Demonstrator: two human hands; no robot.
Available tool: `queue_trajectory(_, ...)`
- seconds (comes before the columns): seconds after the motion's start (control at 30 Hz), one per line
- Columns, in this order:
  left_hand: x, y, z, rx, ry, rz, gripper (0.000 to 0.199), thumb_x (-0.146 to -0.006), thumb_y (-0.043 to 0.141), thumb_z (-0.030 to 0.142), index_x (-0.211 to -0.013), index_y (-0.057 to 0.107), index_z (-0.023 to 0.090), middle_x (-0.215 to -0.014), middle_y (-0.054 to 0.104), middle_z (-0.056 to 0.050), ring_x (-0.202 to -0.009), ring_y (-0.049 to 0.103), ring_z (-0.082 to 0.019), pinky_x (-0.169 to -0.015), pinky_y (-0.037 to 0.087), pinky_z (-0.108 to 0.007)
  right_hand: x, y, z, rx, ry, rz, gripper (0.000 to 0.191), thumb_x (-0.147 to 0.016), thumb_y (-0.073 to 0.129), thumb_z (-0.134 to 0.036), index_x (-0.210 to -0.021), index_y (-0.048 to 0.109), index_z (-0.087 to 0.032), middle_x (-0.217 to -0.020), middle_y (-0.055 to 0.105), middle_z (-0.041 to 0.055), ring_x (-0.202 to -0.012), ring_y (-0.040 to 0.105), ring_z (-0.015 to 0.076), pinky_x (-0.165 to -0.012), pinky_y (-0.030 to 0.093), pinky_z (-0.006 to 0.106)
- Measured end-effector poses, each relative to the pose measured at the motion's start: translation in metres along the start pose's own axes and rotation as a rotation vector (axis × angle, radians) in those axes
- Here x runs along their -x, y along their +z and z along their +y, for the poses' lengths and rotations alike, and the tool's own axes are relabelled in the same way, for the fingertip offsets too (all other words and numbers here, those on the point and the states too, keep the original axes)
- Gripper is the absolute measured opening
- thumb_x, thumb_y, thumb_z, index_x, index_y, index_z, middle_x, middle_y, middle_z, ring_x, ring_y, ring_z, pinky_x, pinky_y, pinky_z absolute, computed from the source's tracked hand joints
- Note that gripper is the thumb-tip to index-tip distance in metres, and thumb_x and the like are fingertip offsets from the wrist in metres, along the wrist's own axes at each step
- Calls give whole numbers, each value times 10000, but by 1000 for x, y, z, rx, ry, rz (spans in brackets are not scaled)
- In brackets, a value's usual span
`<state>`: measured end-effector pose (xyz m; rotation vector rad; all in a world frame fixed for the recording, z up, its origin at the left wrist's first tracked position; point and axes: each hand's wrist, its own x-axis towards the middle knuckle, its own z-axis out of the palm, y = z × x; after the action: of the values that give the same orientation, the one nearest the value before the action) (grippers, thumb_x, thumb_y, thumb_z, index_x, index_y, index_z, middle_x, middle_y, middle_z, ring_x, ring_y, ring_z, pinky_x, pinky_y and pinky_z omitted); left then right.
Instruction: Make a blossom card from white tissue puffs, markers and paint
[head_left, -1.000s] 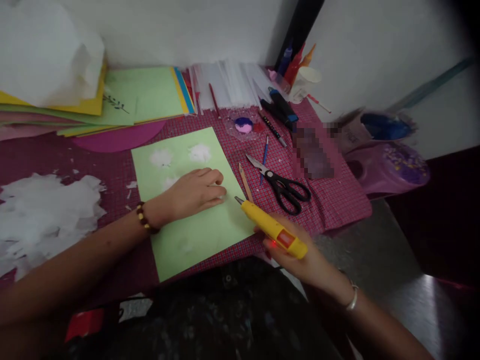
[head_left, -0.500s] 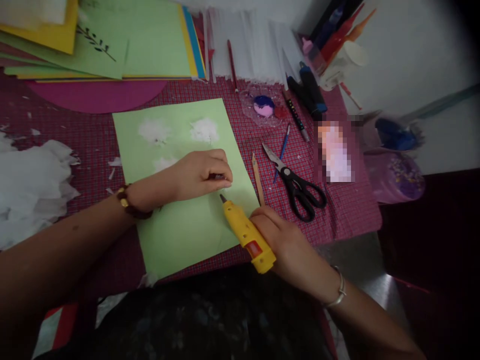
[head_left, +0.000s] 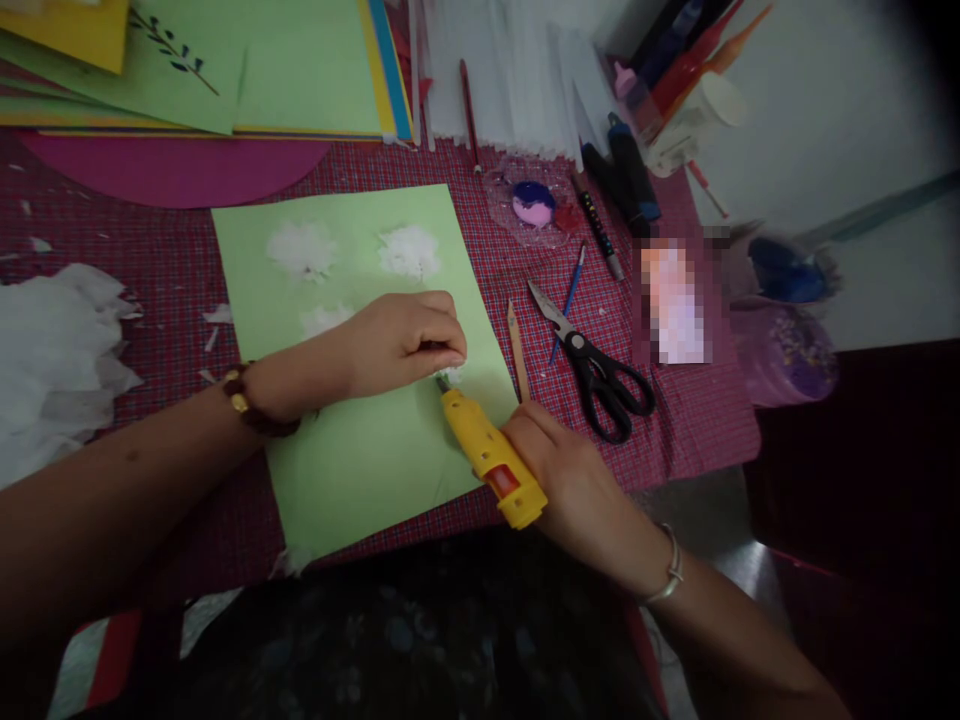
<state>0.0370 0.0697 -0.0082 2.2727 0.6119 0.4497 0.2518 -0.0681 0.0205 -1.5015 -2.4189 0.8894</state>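
A light green sheet (head_left: 352, 470) lies on the checked cloth, with a fluffy white tuft (head_left: 302, 248) at its upper left and another (head_left: 409, 251) at its upper right. A third tuft (head_left: 325, 319) is partly covered by my left hand (head_left: 409, 343). The fingers of that hand are pinched over the sheet, and a small white piece (head_left: 452, 374) shows under their tips. My right hand (head_left: 559, 465) grips a yellow glue gun (head_left: 487, 445). Its dark nozzle points up and left, close beside the white piece and my left fingertips.
Black-handled scissors (head_left: 592, 365), a wooden stick (head_left: 517, 350) and a thin blue brush (head_left: 575, 285) lie right of the sheet. White tissue (head_left: 56, 365) is heaped at the left. Stacked coloured paper (head_left: 311, 70) and a paint palette (head_left: 534, 203) are behind. Purple container (head_left: 784, 355) stands at far right.
The glue gun's nozzle has moved up to the fingertips of my left hand. More of the white piece now shows under those fingers. The view has shifted slightly.
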Motion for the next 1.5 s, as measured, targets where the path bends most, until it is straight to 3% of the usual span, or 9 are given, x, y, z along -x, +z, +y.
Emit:
queue_trajectory(0.47, -1, 0, -1, -61, -8, -14, 258, -909, 485, 301, -792, 677, 174, -818, 629, -42, -773, 597, -160, -710, 429, -274, 3, 0, 3, 69, 55, 66, 155, -922, 495, -193, -771, 461, -201, -802, 557, 46, -628, 491, 132, -570, 355, 283)
queue_trajectory(0.8, 0, 0, -3, -66, -1, -7, 266, -906, 491, 309, -791, 687, 170, -818, 625, -38, -755, 598, -157, -706, 426, -278, 1, -26, 0, -81, 126, -27, 215, -888, 612, -327, -753, 490, -213, -743, 571, 14, -605, 507, 127, -562, 352, 278)
queue_trajectory(0.97, 2, 2, 1, -81, -8, 1, 306, -933, 476, 341, -802, 692, 168, -817, 636, -42, -763, 598, -157, -717, 431, -270, 12, -29, 14, -584, 243, 20, 264, -866, 618, -481, -825, 598, -221, -638, 532, -15, -524, 444, 117, -475, 330, 267)
queue_trajectory(1.07, 4, 0, 7, -78, -56, 41, 341, -973, 409, 358, -1023, 686, 167, -955, 683, -60, -866, 617, -170, -782, 442, -271, 19, -22, 18, -1032, 221, 139, 348, -890, 523, -560, -888, 620, -226, -574, 480, -34, -459, 376, 106, -421, 292, 256)
queue_trajectory(1.13, 5, -6, 15, -68, -129, 104, 385, -985, 385, 352, -1247, 591, 158, -1059, 688, -73, -909, 620, -170, -805, 443, -273, 18, -17, 15, -1209, 184, 261, 313, -878, 523, -546, -894, 591, -241, -692, 554, -15, -466, 380, 96, -421, 332, 253)
queue_trajectory(1.2, 8, -13, 31, -97, -184, 184, 401, -975, 410, 340, -1294, 547, 139, -1045, 688, -76, -867, 616, -165, -776, 439, -272, 14, -15, 6, -1224, 178, 370, 280, -878, 514, -523, -931, 560, -252, -905, 626, 29, -555, 491, 114, -501, 458, 282)
queue_trajectory(1.3, 24, -19, 75, -201, -149, 200, 289, -963, 444, 332, -965, 658, 138, -885, 678, -60, -787, 594, -167, -713, 417, -280, 6, -14, -15, -1123, 110, 448, 282, -907, 469, -512, -1049, 538, -278, -1178, 619, 77, -913, 644, 198, -793, 564, 392)
queue_trajectory(1.37, 41, -14, 109, -170, -158, 114, 359, -989, 403, 355, -794, 627, 153, -763, 652, -43, -691, 569, -154, -647, 400, -282, -1, -10, -33, -1116, 9, 469, 257, -919, 488, -480, -1105, 530, -307, -1311, 568, 68, -1144, 606, 232, -940, 532, 440)
queue_trajectory(1.5, 81, 10, 152, -157, -273, 201, 266, -899, 596, 426, -862, 583, 163, -843, 680, -64, -711, 603, -172, -606, 420, -283, -24, 11, -76, -1149, -128, 400, 313, -921, 541, -455, -1200, 513, -316, -1414, 509, 74, -1298, 524, 260, -1057, 471, 500)
